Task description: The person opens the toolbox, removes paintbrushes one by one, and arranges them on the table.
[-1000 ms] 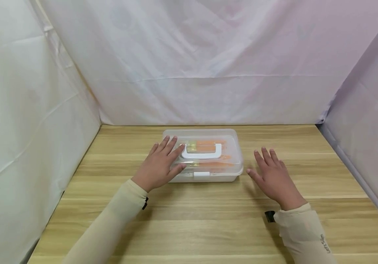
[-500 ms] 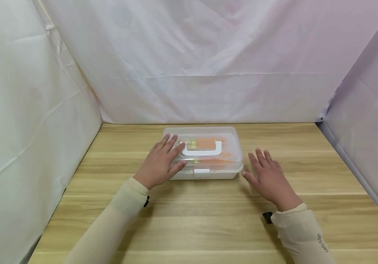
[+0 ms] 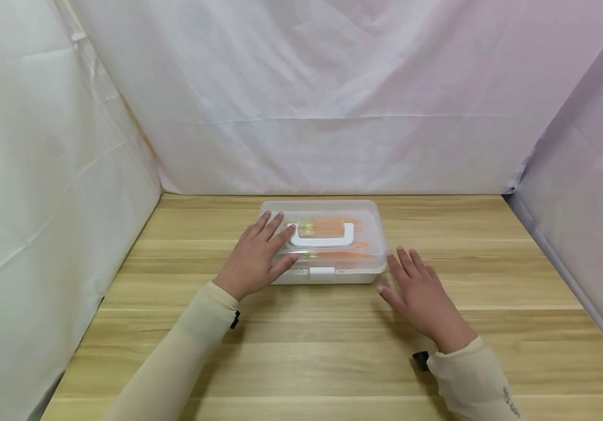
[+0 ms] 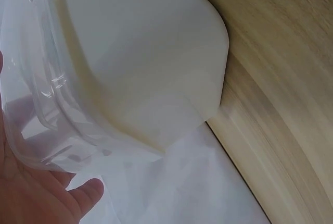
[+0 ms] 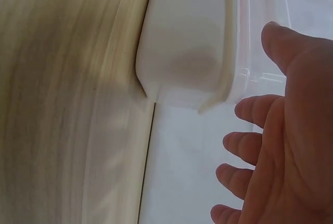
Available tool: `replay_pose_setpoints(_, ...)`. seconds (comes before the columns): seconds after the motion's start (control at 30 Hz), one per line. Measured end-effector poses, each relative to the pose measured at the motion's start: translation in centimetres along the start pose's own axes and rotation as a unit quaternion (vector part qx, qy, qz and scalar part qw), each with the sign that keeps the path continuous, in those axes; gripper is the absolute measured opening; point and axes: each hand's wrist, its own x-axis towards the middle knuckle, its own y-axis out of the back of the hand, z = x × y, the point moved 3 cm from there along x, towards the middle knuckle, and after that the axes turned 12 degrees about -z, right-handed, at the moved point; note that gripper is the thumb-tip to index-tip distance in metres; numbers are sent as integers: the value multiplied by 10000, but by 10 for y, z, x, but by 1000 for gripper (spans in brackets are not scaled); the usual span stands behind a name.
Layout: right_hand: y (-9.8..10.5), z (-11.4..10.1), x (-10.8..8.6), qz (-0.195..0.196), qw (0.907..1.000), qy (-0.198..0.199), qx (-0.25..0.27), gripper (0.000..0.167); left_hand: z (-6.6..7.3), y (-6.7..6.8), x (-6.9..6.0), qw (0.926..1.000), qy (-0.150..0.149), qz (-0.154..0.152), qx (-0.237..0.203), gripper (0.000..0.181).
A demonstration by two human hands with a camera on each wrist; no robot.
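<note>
A clear plastic box [image 3: 369, 234] with a white handle [image 3: 322, 241] and a white front latch [image 3: 321, 271] sits closed on the table, orange and yellow items showing through its lid. My left hand [image 3: 252, 257] lies over the lid's left end with fingers spread; in the left wrist view the hand [image 4: 36, 193] is by the box's [image 4: 140, 41] clear lid. Beside the front right corner is my right hand [image 3: 424, 298], fingers extended and holding nothing. In the right wrist view, the hand [image 5: 291, 125] is close to the box [image 5: 182, 41]; whether it touches is unclear.
The wooden table [image 3: 290, 362] extends around the box. A pale cloth [image 3: 306, 117] hangs behind it, with more cloth at the left [image 3: 43, 175] and right [image 3: 585, 164] sides.
My right hand has moved left and a little nearer to me, up to the box's right front corner. My left hand has stayed at the lid, and the box looks unmoved.
</note>
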Motion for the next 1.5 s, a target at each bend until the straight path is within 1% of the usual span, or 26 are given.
replay_pose_setpoints(0.17,-1,-3,-6,-20,10000,-36,-61,80,2,1,0,10000,1,17,-19,65)
replay_pose_setpoints(0.53,-10,-17,-10,-54,9999,87,-73,86,1,2,-2,10000,70,4,-17,64)
replay_pose_setpoints(0.73,-19,-26,-12,-38,9999,120,-53,93,0,2,-2,9999,98,-33,38,65)
replay_pose_setpoints(0.87,-24,-29,-12,22,9999,136,-61,94,1,2,-3,9999,103,-57,48,65)
replay_pose_setpoints(1.3,-20,-42,-18,-21,9998,165,-95,94,1,1,-2,10000,85,-15,14,65)
replay_pose_setpoints(1.4,-20,-43,-19,-84,9997,239,-12,92,1,1,-2,9999,93,-26,39,65)
replay_pose_setpoints(1.5,-21,-47,-20,-93,9988,473,-24,87,0,1,-1,9999,111,-47,42,65)
